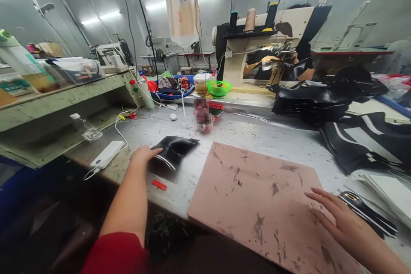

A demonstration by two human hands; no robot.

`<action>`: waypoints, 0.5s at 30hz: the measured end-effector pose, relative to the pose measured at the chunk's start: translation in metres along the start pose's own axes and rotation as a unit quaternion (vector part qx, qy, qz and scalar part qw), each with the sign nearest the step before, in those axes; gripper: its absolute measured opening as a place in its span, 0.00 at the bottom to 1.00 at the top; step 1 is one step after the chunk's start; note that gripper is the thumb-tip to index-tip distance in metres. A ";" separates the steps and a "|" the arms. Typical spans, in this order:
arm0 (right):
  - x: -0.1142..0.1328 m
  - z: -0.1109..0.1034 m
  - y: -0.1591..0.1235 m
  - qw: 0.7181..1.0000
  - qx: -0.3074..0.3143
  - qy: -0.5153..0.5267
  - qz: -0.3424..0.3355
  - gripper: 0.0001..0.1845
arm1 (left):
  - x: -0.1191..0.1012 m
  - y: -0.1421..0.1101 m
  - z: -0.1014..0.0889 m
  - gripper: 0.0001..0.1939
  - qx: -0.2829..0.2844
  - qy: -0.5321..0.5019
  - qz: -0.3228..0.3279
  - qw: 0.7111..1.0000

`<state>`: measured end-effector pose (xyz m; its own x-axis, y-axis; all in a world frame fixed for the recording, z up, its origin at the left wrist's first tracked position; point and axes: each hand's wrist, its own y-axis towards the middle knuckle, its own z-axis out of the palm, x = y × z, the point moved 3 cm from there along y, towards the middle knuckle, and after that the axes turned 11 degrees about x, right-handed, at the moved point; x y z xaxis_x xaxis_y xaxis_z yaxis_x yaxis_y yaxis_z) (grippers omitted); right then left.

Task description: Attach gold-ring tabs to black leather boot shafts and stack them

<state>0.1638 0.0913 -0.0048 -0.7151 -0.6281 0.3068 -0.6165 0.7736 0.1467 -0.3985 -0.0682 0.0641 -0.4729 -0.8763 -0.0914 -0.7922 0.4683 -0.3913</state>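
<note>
My left hand [143, 156] is at the left end of a glossy black leather piece [175, 147] with a pale strip along its near edge. One digit lies over the piece and the other fingers are mostly hidden; the hand appears closed on that end. On the right, my right hand [340, 220] is open, fingers stretched and apart, over the right side of a pinkish-brown board [250, 184] marked with dark smears. Just beyond that hand lies a small stack of black strips with white edges and a metal ring [369, 214].
A red flat piece [159, 185] lies near the table's front edge. Left are a white power bank [107, 154] with a cable and a clear bottle [86, 127]. Stacked black pieces [308, 102] stand right. Behind a sewing machine [236, 62], another person's hands [271, 59] work.
</note>
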 end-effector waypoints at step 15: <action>0.065 -0.009 -0.055 0.988 -0.036 -0.067 -0.132 0.18 | -0.064 -0.036 -0.044 0.33 -0.068 -0.120 0.010 0.990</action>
<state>0.1537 0.0087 0.0154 -0.5726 -0.8105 0.1233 -0.7659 0.5824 0.2723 -0.3570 -0.0243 0.1243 -0.3969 -0.8602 -0.3201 -0.8356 0.4829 -0.2618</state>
